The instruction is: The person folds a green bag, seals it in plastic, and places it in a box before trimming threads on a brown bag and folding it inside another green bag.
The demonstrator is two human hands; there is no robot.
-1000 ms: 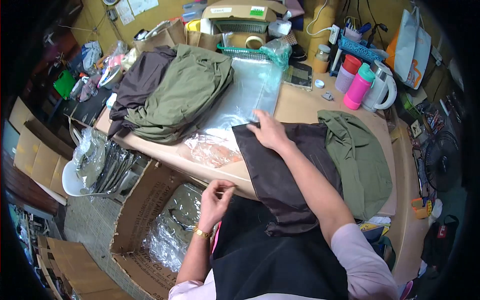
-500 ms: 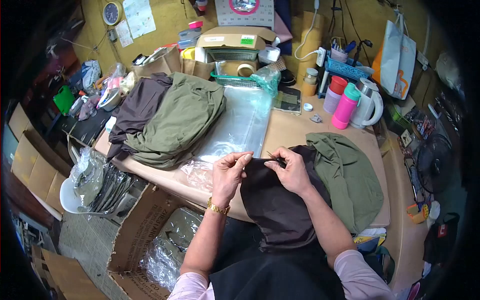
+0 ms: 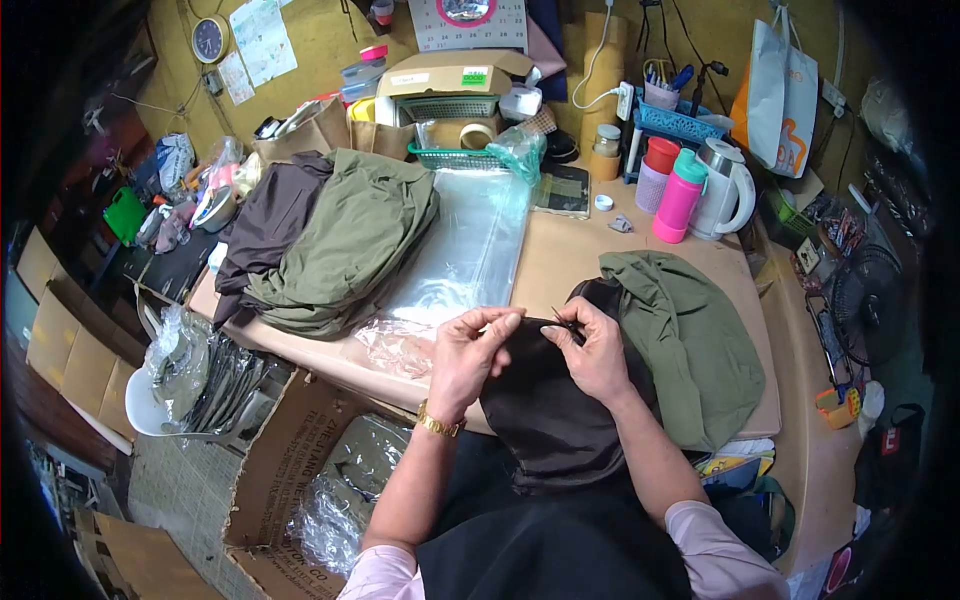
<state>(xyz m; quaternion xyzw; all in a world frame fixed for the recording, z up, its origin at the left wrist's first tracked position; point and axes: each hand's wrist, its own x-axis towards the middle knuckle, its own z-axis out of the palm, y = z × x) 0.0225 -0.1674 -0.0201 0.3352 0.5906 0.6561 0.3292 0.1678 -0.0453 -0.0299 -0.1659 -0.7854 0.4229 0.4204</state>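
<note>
On the counter (image 3: 560, 225), a dark brown cloth (image 3: 555, 400) spills over the near edge, touching an olive cloth (image 3: 690, 350). The left hand (image 3: 470, 355) pinches the brown cloth's top edge in a narrow grip; the right hand (image 3: 592, 350) grips a small pointed tool (image 3: 564, 319) beside it.

The right hand (image 3: 594, 352) hides most of a thin dark object (image 3: 562, 318) — too little shows to tell its kind. The top edge crops the calendar (image 3: 478, 36); the bottom edge cuts off both sleeves (image 3: 725, 560) and the carton (image 3: 275, 480).
</note>
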